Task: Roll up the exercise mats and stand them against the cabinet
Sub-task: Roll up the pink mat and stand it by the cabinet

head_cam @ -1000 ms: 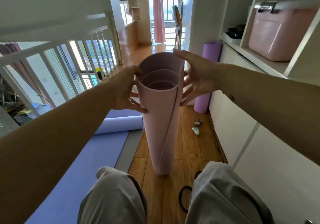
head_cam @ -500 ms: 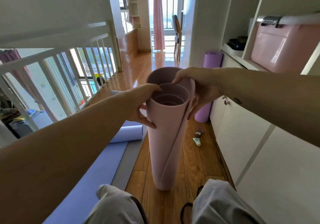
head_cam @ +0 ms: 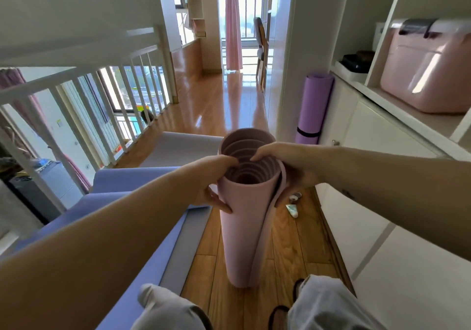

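Pink foam, rolled into a tall tube, stands on end on the wooden floor (head_cam: 300, 240) between the person's knees and the white cabinet (head_cam: 397, 227): this is the pink exercise mat (head_cam: 242, 240), upright with a slight lean, its spiral of layers showing at the open top. Its loose outer edge runs down the right side of the roll, slightly lifted from the layer beneath.

Both hands grip the top rim. The left hand (head_cam: 214, 181) wraps the left side, with its upper fingertips hooked over the rim into the coil and a lower finger pressed flat against the outer wall. The right hand (head_cam: 293, 166) curls over the right side, fingertips dipping inside the rim and held close together; 1 finger shows lower down against the loose flap. How the right thumb sits cannot be told.

To the left, a blue exercise mat (head_cam: 142, 227) lies along the floor, its far end folded or partly rolled into a hump, with a grey mat (head_cam: 183, 253) showing at its edge beneath it. Farther off, a purple exercise mat (head_cam: 313, 107) already rolled and bound with a black strap stands upright, touching the cabinet front. A pink storage box (head_cam: 428, 74) sits on the open shelf above the cabinet doors. 2 small objects (head_cam: 293, 204) lie on the floor near the cabinet base, too small to identify. A white railing (head_cam: 76, 115) borders the left side.
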`<move>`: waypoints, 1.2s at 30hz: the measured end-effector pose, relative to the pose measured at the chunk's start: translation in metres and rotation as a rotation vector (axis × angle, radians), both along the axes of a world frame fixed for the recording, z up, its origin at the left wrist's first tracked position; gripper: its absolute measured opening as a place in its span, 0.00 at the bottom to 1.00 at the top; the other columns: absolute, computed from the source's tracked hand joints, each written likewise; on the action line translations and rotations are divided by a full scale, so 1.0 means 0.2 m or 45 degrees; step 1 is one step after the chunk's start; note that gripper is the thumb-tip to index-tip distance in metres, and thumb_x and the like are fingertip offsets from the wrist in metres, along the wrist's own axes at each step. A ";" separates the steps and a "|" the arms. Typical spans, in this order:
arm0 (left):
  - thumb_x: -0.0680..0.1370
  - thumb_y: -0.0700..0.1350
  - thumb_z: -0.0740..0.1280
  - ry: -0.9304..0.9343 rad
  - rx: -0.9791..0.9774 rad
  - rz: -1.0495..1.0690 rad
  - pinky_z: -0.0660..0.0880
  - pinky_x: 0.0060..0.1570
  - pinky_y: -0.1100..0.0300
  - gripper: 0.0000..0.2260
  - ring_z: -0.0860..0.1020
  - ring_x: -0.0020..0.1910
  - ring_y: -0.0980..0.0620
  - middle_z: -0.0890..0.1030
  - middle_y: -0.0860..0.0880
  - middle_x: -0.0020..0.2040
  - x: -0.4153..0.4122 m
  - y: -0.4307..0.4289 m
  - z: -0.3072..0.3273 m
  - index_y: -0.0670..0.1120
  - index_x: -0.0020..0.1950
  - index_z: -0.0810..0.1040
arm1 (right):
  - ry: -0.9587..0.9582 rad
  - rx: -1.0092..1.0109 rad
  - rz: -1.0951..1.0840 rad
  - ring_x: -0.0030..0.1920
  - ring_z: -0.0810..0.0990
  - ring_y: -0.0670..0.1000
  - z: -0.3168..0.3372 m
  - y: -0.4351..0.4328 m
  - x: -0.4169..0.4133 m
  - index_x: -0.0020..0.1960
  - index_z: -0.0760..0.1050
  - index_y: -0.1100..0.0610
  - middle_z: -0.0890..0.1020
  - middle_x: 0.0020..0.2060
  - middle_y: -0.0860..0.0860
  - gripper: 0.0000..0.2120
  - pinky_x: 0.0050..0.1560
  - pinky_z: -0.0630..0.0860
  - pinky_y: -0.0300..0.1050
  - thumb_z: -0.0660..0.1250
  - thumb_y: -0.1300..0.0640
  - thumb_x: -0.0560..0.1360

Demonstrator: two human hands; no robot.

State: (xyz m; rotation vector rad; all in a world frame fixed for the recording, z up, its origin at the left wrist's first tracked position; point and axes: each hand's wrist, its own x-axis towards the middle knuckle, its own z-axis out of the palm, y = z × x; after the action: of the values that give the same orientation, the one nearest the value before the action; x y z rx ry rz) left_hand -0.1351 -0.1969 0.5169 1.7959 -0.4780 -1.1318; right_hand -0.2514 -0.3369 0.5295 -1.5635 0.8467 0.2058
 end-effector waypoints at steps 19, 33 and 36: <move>0.75 0.54 0.69 0.067 -0.030 -0.065 0.80 0.40 0.41 0.17 0.76 0.59 0.38 0.78 0.41 0.58 0.24 -0.18 -0.24 0.47 0.60 0.77 | -0.117 0.206 -0.162 0.56 0.79 0.62 -0.42 -0.16 0.14 0.62 0.73 0.54 0.79 0.57 0.61 0.31 0.49 0.80 0.63 0.72 0.40 0.65; 0.81 0.56 0.57 -0.342 0.161 -0.240 0.81 0.46 0.42 0.14 0.79 0.53 0.46 0.79 0.45 0.55 0.21 -0.22 -0.08 0.50 0.62 0.72 | 0.059 -0.243 0.129 0.47 0.82 0.57 -0.17 -0.15 0.15 0.59 0.71 0.55 0.81 0.50 0.58 0.18 0.49 0.81 0.55 0.72 0.53 0.73; 0.82 0.46 0.56 -0.455 0.204 -0.223 0.80 0.40 0.46 0.09 0.80 0.45 0.43 0.79 0.41 0.48 0.16 -0.30 -0.05 0.46 0.55 0.74 | 0.045 -0.156 0.070 0.53 0.81 0.60 -0.18 -0.15 0.14 0.59 0.69 0.53 0.79 0.54 0.59 0.18 0.51 0.80 0.61 0.72 0.58 0.73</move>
State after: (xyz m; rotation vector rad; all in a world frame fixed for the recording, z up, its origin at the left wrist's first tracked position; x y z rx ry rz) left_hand -0.1040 -0.2565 0.5075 2.1438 -0.7862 -0.9884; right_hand -0.2236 -0.3671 0.4944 -1.7035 0.8580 0.2251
